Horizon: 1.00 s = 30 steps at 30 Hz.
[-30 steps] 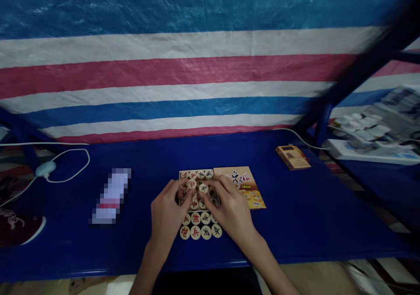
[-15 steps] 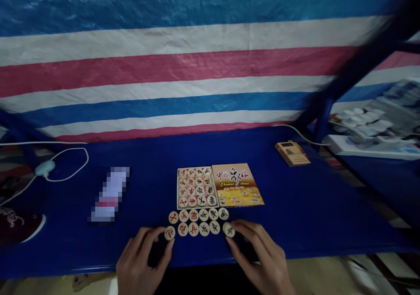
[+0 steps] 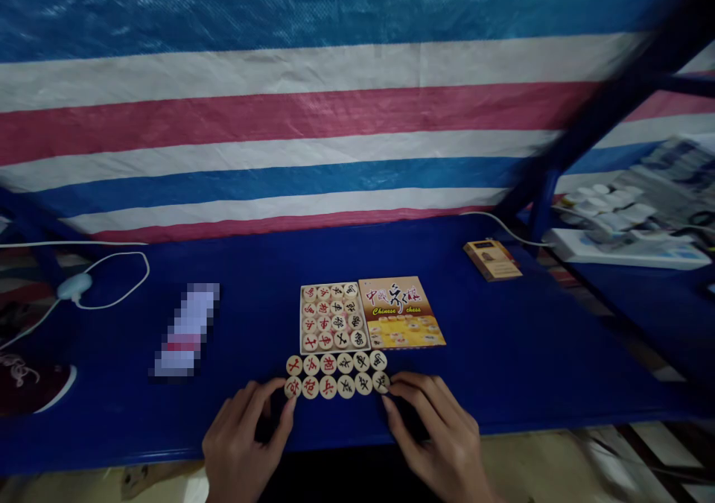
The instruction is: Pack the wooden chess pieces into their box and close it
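Observation:
My left hand (image 3: 246, 428) pinches a red-marked Chinese chess piece (image 3: 293, 387) between thumb and index finger at the left end of the nearer row. At that row's right end, my right hand (image 3: 439, 428) grips a black-marked Chinese chess piece (image 3: 380, 382) the same way. Both pieces lie flat on the blue surface. Between them sit several more pieces, red-marked on the left and black-marked on the right. A second row of pieces (image 3: 328, 364) runs just behind. Beyond it stands an open box (image 3: 300, 320) filled with pieces, its printed lid (image 3: 402, 313) against its right side.
A pixelated flat object (image 3: 187, 331) lies to the left, near a cable with a pale blue fitting (image 3: 74, 287). A small brown box (image 3: 492, 260) is at the back right. Farther right is a white power strip (image 3: 620, 250). A dark shoe (image 3: 33, 387) shows at the left edge.
Both held pieces have slid inward and slightly away from me, closing the gaps at the row's ends. The right one now lines up with the row.

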### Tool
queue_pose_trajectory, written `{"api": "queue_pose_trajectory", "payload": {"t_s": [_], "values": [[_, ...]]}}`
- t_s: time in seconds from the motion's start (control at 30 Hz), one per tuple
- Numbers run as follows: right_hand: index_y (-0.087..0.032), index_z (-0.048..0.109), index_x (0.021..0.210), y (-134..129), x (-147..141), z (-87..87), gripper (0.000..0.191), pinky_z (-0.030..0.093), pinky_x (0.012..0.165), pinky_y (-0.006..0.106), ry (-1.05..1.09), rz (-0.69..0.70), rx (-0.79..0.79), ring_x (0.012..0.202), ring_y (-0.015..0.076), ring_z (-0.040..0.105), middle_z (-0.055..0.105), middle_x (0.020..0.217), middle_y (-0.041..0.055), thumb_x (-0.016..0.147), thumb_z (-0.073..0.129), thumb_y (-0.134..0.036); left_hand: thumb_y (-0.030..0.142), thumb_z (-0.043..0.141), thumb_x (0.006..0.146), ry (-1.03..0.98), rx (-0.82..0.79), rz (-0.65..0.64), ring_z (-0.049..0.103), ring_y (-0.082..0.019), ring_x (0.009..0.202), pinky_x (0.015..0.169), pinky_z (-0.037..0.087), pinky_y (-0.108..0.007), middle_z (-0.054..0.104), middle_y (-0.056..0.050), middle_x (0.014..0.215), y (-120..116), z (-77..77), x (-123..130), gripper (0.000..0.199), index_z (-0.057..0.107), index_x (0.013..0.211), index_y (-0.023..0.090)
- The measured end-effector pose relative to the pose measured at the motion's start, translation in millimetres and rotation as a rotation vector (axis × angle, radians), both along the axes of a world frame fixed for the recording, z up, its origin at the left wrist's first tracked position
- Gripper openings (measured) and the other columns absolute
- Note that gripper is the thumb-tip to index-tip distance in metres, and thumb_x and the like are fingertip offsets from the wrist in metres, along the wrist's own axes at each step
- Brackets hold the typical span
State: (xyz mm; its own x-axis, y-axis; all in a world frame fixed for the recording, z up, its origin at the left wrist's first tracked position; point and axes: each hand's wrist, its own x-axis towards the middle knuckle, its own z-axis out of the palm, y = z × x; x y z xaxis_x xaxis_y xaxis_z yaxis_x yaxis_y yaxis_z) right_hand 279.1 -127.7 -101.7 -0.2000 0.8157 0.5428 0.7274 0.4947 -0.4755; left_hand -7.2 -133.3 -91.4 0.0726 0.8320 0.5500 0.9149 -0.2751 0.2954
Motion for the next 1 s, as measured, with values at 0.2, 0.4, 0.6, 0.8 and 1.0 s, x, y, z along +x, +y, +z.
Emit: {"api": "queue_pose_trajectory", "payload": {"t_s": [0.2, 0.4, 0.6, 0.8, 1.0], "values": [[-0.02, 0.067, 0.105, -1, -1, 1.0, 0.017, 0.057, 0.077, 0.035, 0.085, -0.025, 0.019, 0.092, 0.0207, 0.067, 0.069, 0.103, 0.0084, 0.092, 0.061, -0.011, 0.038, 0.066, 0.095, -0.031, -0.027, 0.005, 0.069, -0.015, 0.069, 0.072, 0.053, -0.028, 0.071, 0.001, 0.079, 1, -5.5, -3, 0.019, 0.073, 0.109, 0.029], [-0.021, 0.067, 0.103, 0, -2, 5.6, 0.013, 0.055, 0.079, 0.035, 0.17, -0.099, -0.036, 0.093, 0.0202, 0.067, 0.068, 0.102, 0.0074, 0.096, 0.059, -0.014, 0.043, 0.06, 0.098, -0.319, -0.249, 0.064, 0.066, -0.013, 0.061, 0.058, 0.053, -0.022, 0.073, 0.001, 0.081, 2, 1.5, -10, 0.025, 0.069, 0.115, 0.027], [-0.024, 0.069, 0.106, 38, -13, 25.6, 0.014, 0.054, 0.085, 0.037, 0.076, -0.08, -0.015, 0.097, 0.0215, 0.065, 0.07, 0.103, 0.0051, 0.096, 0.061, -0.02, 0.043, 0.062, 0.095, -0.443, -0.309, -0.023, 0.058, -0.011, 0.056, 0.051, 0.048, -0.02, 0.064, 0.004, 0.07, 40, 23.9, -3, 0.026, 0.069, 0.111, 0.025], [-0.019, 0.068, 0.121, 98, -31, 46.8, 0.028, 0.054, 0.087, 0.042, -0.139, -0.095, -0.066, 0.106, 0.0276, 0.063, 0.069, 0.11, 0.0109, 0.1, 0.055, -0.031, 0.041, 0.057, 0.097, -0.159, -0.346, 0.032, 0.063, -0.015, 0.066, 0.061, 0.046, -0.026, 0.063, 0.003, 0.076, 102, 45.2, 29, 0.032, 0.065, 0.126, 0.028], [-0.019, 0.061, 0.134, 120, -35, 43.4, 0.039, 0.053, 0.088, 0.045, -0.264, -0.093, -0.164, 0.107, 0.0317, 0.062, 0.07, 0.114, 0.0117, 0.096, 0.059, -0.029, 0.039, 0.06, 0.096, -0.052, -0.462, 0.043, 0.065, -0.017, 0.071, 0.056, 0.04, -0.026, 0.066, 0.002, 0.083, 122, 47.4, 37, 0.036, 0.061, 0.131, 0.029]]}}
